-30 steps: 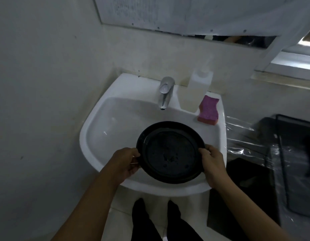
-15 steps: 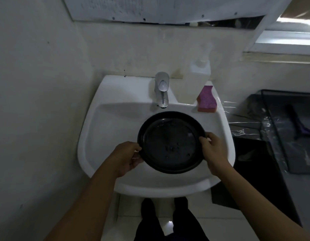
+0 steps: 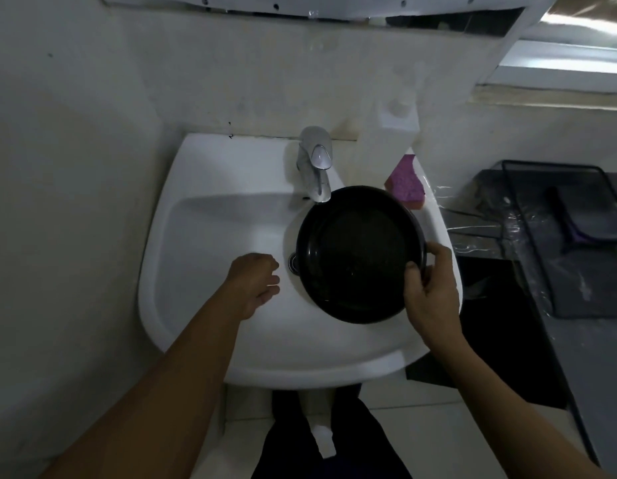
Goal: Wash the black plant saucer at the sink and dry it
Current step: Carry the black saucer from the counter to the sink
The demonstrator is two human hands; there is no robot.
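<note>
We are standing at the white sink (image 3: 210,243) and looking down into it. Our right hand (image 3: 429,295) is gripping the black plant saucer (image 3: 360,254) by its right rim, thumb over the inner lip and fingers wrapped behind the edge. The saucer is hanging over the right half of the basin, tilted a little, with its hollow side facing up toward us; its far rim is sitting just below the spout of the chrome faucet (image 3: 317,164) at the back edge of the sink. We cannot tell whether water is running. Our left hand (image 3: 255,285) is holding nothing: it is hovering over the middle of the basin, fingers loosely curled, just left of the saucer and apart from it. The drain (image 3: 293,261) is peeking out between that hand and the saucer's left rim. A pink sponge (image 3: 405,186) is lying on the sink's back right corner, near the saucer's far right rim, and a white soap bottle (image 3: 386,146) is standing behind it against the wall.
</note>
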